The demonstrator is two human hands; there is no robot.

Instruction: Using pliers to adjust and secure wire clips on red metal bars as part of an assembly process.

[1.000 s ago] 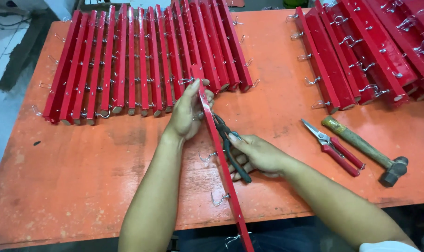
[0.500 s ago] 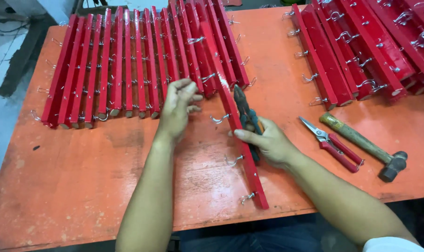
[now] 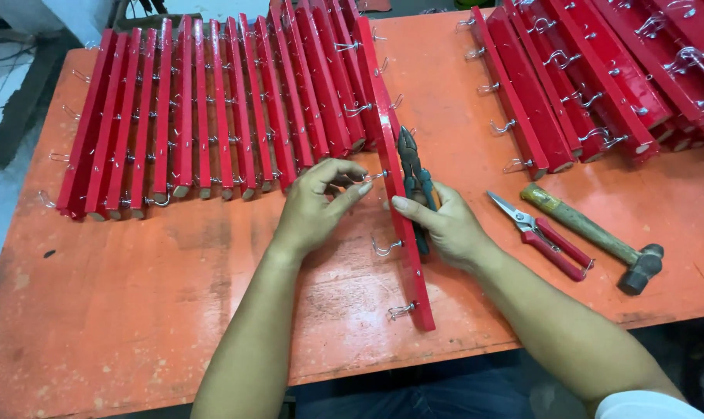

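A long red wooden bar [image 3: 392, 167] with metal hooks along its left side stands on edge on the orange table [image 3: 173, 295], running from the far row toward me. My left hand [image 3: 314, 203] pinches one of its metal hooks [image 3: 375, 177] near the middle. My right hand [image 3: 445, 225] steadies the bar from the right and holds dark-handled pliers [image 3: 412, 174], jaws pointing away from me.
A row of several red hooked bars [image 3: 204, 109] lies at the back left, another stack [image 3: 592, 70] at the back right. Red-handled cutters [image 3: 542, 233] and a wooden-handled hammer [image 3: 596, 237] lie right of my right hand.
The bar slid away from me up the table to lie beside the left row. Both hands moved with it; my left hand shifted from the bar's end to a hook.
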